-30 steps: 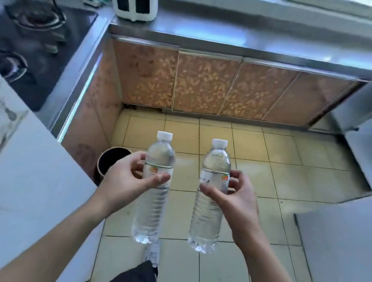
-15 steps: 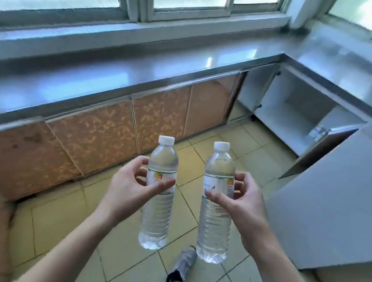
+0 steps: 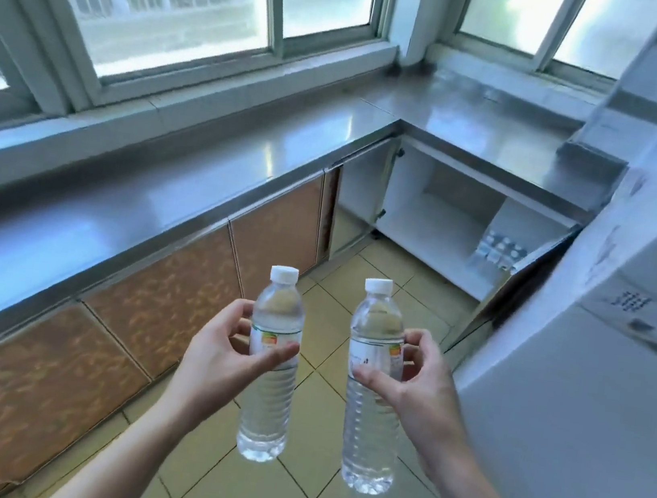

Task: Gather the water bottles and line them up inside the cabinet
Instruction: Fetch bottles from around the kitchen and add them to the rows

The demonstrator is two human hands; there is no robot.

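Head view, in hand: left hand [image 3: 225, 354] grips the left bottle [image 3: 271, 367] upright at 6 o'clock; right hand [image 3: 419, 388] clamps the right bottle [image 3: 373, 386] beside it.
Done: several bottles [image 3: 497, 251] already stand inside the open cabinet [image 3: 427, 224] at 2 o'clock.
Left: judging by this, carry both over and line them up.
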